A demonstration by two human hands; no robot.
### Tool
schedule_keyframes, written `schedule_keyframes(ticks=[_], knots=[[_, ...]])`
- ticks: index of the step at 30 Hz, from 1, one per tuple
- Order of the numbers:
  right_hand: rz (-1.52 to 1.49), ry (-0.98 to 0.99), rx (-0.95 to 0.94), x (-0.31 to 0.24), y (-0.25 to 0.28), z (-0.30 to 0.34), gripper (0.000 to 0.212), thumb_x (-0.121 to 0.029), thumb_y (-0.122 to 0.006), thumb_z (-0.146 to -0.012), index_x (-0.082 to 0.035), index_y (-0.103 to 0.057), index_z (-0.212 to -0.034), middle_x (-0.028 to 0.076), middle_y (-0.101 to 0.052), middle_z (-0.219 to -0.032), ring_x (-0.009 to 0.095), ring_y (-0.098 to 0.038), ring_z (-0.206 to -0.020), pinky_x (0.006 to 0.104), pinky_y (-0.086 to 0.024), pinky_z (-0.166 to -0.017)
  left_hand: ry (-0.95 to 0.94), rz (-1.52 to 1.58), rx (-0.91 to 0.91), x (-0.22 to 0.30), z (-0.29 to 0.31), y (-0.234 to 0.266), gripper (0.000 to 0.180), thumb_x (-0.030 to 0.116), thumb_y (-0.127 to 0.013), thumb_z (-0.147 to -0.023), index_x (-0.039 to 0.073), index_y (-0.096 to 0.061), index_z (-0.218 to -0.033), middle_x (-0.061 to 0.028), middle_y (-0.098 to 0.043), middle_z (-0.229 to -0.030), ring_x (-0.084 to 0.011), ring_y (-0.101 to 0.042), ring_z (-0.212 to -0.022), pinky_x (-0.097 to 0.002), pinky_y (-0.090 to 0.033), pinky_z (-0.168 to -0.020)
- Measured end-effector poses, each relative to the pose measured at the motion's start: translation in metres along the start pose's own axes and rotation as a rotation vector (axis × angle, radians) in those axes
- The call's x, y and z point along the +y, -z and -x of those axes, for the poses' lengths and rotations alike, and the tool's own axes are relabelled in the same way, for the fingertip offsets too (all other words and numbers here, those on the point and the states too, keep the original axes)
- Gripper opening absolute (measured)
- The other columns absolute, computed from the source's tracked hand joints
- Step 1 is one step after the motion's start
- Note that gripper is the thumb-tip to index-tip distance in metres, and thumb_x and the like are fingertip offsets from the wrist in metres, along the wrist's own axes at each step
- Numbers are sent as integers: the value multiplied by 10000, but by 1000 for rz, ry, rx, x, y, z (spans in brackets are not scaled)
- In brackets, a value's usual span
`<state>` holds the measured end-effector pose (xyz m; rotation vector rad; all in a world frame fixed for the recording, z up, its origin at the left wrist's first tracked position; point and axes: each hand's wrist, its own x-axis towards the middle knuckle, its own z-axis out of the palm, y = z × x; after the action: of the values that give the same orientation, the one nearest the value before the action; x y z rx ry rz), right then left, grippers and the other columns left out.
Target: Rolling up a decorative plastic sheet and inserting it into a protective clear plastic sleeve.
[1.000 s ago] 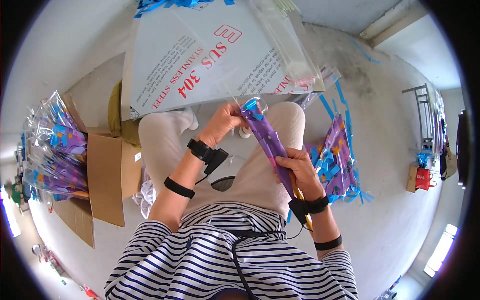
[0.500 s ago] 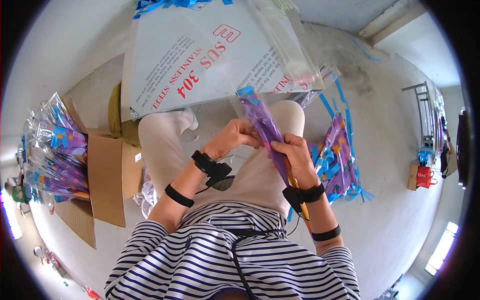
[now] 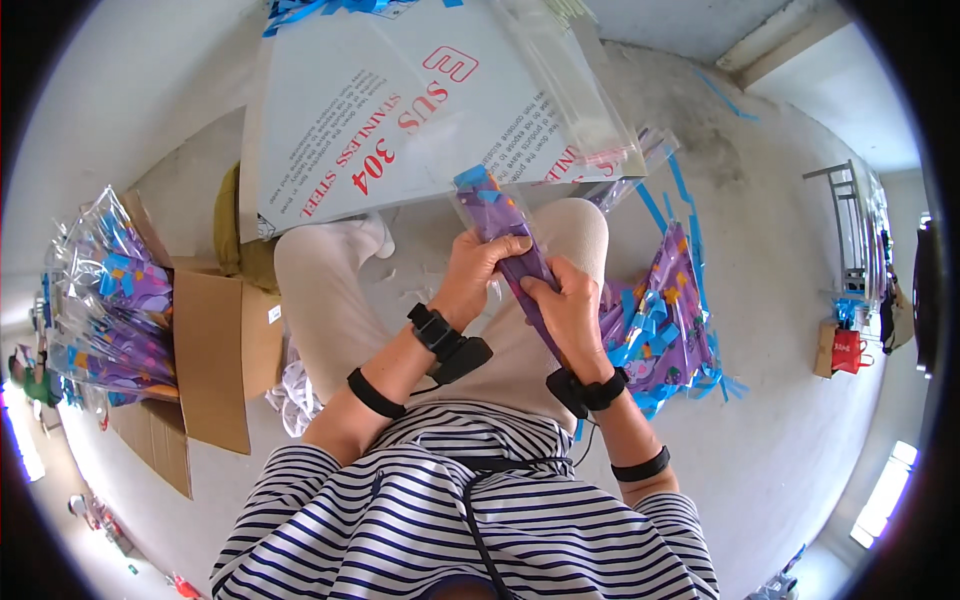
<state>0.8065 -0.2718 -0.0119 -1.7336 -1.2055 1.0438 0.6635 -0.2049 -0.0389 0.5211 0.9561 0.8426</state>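
Observation:
A long, narrow purple printed packet (image 3: 497, 215), with clear plastic at its edges and a blue patch at its far end, slants across above my lap. My left hand (image 3: 474, 275) grips its left edge, thumb lying across the top. Lower down, my right hand (image 3: 572, 310) closes around the right edge, thumb pressing on its face. The near end of the packet runs beneath my right hand, partly hidden. Beside my right knee lies a pile of similar purple packets (image 3: 672, 310) with blue strips among them.
Ahead stands a table topped with a film-covered sheet (image 3: 310, 130), with clear plastic sleeves (image 3: 565, 75) and blue strips (image 3: 330, 8) on it. An open cardboard box (image 3: 210, 350) at left sits by a heap of purple plastic-wrapped packets (image 3: 115, 300). Blue strips (image 3: 682, 190) trail over the floor.
The packet's far end has shifted slightly left. My left hand has moved up onto it, its thumb now across the face. A yellow stick seen by my right wrist is out of sight.

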Motion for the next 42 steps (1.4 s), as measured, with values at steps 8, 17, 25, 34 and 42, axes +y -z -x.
schedule_keyframes(ticks=[8, 17, 25, 34, 42], knots=[[-253, -267, -92, -9, 8, -2, 156, -109, -671, -935, 45, -682, -911, 46, -663, -733, 102, -629, -553, 254, -528, -460, -62, 53, -52, -7, -5, 4, 174, 61, -764, -844, 74, -702, -1007, -3, -715, -920, -110, -669, -792, -255, -519, -709], [104, 58, 44, 6, -3, -1, 111, -66, -689, -888, 44, -684, -871, 62, -613, -630, 120, -604, -522, 302, -485, -444, -51, 153, 134, -11, -5, -3, 191, 126, -754, -834, 133, -673, -1008, 73, -655, -849, -28, -561, -691, -216, -352, -562], [-158, -209, -16, -4, 8, -5, 112, -70, -680, -902, 37, -698, -873, 58, -652, -678, 118, -620, -517, 278, -510, -425, 29, 147, -133, -5, 3, 17, 202, 349, -694, -958, 151, -673, -992, 72, -649, -916, -31, -535, -787, -227, -375, -662], [-198, -165, 58, 3, 1, -12, 162, -58, -716, -874, 71, -644, -943, 76, -638, -678, 129, -611, -546, 304, -483, -442, 21, -93, -135, -12, 6, 29, 365, 473, -577, -1029, 120, -669, -1003, 44, -644, -924, -59, -556, -836, -236, -391, -702], [-485, -286, -12, -9, 7, -13, 207, -40, -699, -891, 88, -607, -1025, 138, -703, -801, 172, -656, -574, 293, -522, -439, -118, -378, -184, 7, 9, 33, 222, 270, -730, -931, 50, -712, -957, 3, -682, -852, -68, -598, -794, -232, -435, -693]])
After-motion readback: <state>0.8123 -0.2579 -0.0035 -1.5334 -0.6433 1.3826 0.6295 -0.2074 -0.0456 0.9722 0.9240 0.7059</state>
